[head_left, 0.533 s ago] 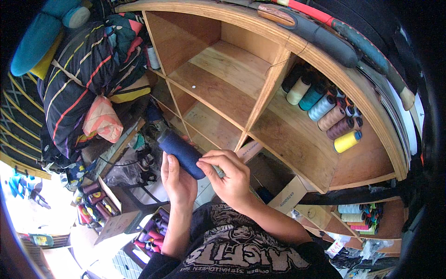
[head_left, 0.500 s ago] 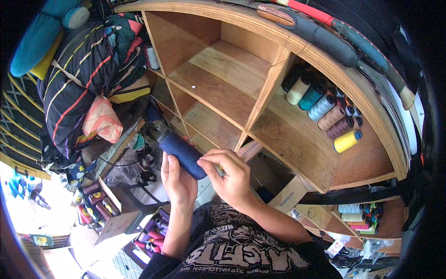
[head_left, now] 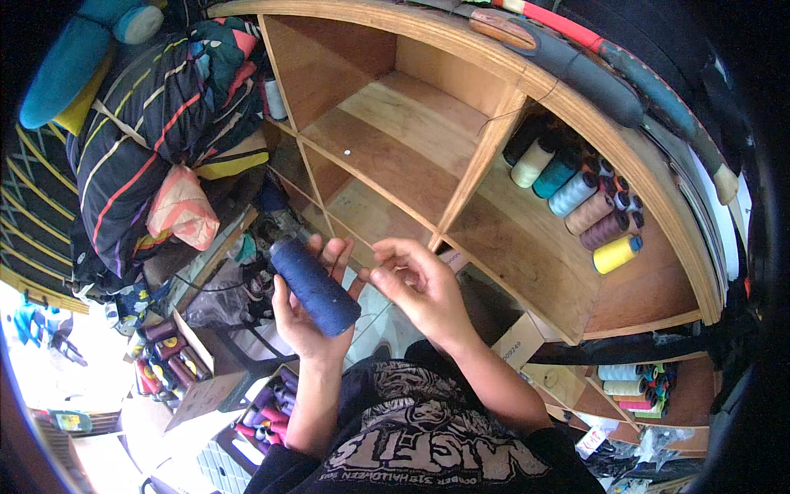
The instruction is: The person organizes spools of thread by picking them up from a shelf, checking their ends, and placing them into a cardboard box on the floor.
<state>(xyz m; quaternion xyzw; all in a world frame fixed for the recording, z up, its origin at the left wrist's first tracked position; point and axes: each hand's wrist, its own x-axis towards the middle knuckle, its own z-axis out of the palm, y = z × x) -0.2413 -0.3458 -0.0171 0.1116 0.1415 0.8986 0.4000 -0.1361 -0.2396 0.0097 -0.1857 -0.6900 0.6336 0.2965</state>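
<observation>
A dark navy cone of sewing thread (head_left: 314, 286) lies tilted in my left hand (head_left: 311, 333). The thumb is on its near side and the other fingers reach round behind it. My right hand (head_left: 424, 290) is just to the right of the cone, apart from its body. Its thumb and fingertips are drawn together in a pinch; anything as thin as a thread between them is too small to see. Both hands are in front of a wooden shelf unit (head_left: 395, 193).
Several thread cones, among them a yellow cone (head_left: 617, 254) and a teal cone (head_left: 555, 173), stand in the right compartment. Open cardboard boxes (head_left: 197, 395) of spools sit at lower left. A striped fabric bundle (head_left: 136, 156) is at far left. More cones (head_left: 625, 387) lie lower right.
My right hand has moved off the cone, a little to the right and up. The cone has shifted slightly left in my left hand, whose fingers now show behind it.
</observation>
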